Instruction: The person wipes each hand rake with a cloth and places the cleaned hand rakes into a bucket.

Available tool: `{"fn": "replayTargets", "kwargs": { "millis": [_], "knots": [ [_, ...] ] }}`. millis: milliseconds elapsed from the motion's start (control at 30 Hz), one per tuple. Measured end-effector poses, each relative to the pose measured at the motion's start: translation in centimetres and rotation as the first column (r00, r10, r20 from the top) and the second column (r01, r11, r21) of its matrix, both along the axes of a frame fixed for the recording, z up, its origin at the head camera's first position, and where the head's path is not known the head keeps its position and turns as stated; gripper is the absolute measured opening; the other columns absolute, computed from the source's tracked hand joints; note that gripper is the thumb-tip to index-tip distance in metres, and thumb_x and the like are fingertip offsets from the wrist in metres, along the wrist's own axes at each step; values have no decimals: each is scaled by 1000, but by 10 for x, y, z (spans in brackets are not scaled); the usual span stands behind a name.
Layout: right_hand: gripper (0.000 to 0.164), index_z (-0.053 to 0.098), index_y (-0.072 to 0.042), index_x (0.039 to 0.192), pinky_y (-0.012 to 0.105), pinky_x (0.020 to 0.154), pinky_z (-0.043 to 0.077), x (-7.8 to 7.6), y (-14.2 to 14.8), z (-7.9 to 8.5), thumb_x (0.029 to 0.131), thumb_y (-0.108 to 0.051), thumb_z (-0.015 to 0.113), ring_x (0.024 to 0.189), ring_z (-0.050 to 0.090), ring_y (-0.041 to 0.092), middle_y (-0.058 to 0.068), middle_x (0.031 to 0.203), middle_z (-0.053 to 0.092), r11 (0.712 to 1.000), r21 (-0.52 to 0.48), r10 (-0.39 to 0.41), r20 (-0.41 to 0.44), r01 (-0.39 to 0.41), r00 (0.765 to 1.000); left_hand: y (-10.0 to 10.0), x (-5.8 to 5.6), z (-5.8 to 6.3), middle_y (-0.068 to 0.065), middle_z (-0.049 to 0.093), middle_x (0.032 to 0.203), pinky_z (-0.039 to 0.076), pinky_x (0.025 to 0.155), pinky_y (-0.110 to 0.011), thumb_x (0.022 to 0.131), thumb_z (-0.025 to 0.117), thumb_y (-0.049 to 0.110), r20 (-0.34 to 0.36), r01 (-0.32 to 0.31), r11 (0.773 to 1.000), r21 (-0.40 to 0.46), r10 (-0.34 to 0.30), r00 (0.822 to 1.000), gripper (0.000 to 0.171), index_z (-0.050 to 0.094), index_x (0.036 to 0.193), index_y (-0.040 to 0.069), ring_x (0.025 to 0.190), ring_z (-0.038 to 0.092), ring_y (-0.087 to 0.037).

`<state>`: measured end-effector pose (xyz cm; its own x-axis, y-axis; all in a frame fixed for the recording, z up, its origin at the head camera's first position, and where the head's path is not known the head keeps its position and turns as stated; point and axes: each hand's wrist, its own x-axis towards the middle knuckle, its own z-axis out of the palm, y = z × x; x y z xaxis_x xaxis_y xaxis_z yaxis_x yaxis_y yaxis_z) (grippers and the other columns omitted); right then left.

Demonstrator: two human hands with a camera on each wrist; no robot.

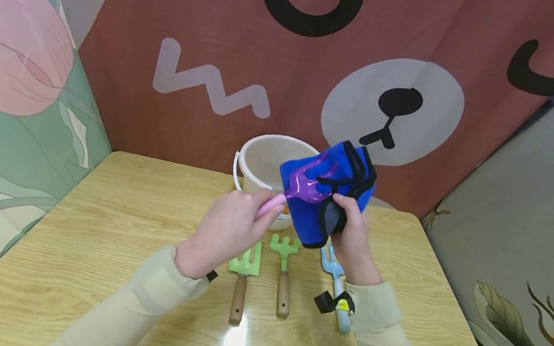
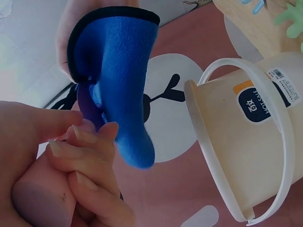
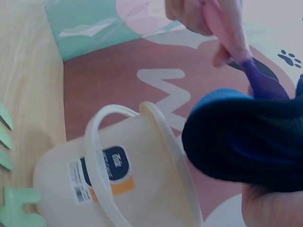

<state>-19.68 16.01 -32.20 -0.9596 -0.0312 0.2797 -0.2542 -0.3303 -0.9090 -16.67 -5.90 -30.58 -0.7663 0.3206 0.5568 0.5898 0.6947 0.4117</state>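
My left hand (image 1: 228, 229) grips the pink handle (image 1: 270, 205) of a small garden fork, whose purple head (image 1: 305, 189) points up and to the right. In my right hand (image 1: 353, 247) is a blue fabric piece (image 1: 304, 224) with black edging and a grey patch, the thumb pressed on its front. In the head view the fork's tines lie across the blue fabric, and a thin black strip crosses over them. From the left wrist, the fabric (image 2: 125, 85) shows a rounded lower end, and the purple fork neck (image 2: 90, 106) runs up against its side.
A white bucket (image 1: 252, 179) with a handle stands at the back of the wooden table (image 1: 157, 207). Nearer lie two green tools with wooden handles, a wide one (image 1: 245, 268) and a narrow one (image 1: 284, 249), plus a light blue fork (image 1: 332, 267) beneath my right wrist.
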Motion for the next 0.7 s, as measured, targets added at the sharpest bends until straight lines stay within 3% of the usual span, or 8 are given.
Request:
{"fn": "replayTargets", "kwargs": {
  "millis": [233,367,700],
  "knots": [
    [33,56,-13,125,31,92,54,9,-17,-6,99,-4,38,107,63,15,-3,116,65,997,-20,71,-46,-72,996,2,-2,2,5,45,52,38,41,-28,102,59,33,17,-1,999,39,1,1000,29,74,101,8,40,43,-5],
    [33,53,-16,129,30,95,53,14,-22,-10,99,-8,39,109,61,14,-4,120,63,993,41,111,-38,-109,993,2,-2,3,5,49,55,41,42,-28,102,59,34,18,-13,999,42,13,1000,33,75,110,6,43,46,-5],
    [52,43,-14,142,30,100,53,18,-32,-21,93,-5,56,116,63,13,-3,128,62,988,60,149,-63,-146,987,3,-1,3,4,51,56,41,42,-26,102,59,34,-6,-21,999,26,21,1000,34,75,109,6,44,48,-4]
  ]
}}
